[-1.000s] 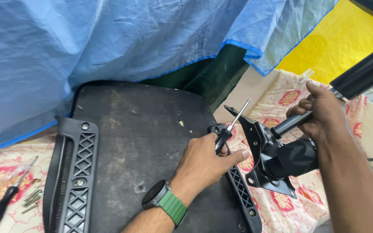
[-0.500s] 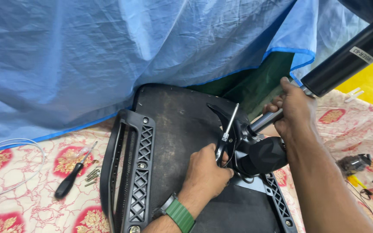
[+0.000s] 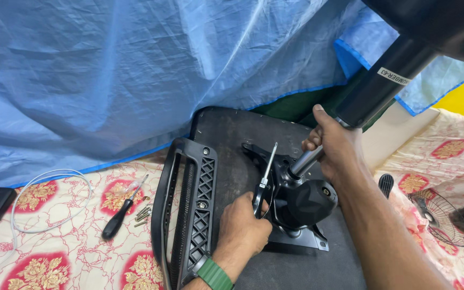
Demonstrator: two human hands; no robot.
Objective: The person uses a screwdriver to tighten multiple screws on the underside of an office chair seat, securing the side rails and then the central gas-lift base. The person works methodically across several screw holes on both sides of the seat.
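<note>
Since a moment ago the right hand (image 3: 335,147) has slid up the gas-lift cylinder (image 3: 308,159), still grasping it, while the left hand (image 3: 243,224) keeps the screwdriver (image 3: 264,180) clenched at the chair mechanism (image 3: 295,201) between them.

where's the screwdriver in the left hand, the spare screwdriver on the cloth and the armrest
screwdriver in the left hand (image 3: 268,164), head view, on its metal shaft
spare screwdriver (image 3: 115,224), head view, on its black handle
armrest (image 3: 202,207), head view, on its lattice side
</note>
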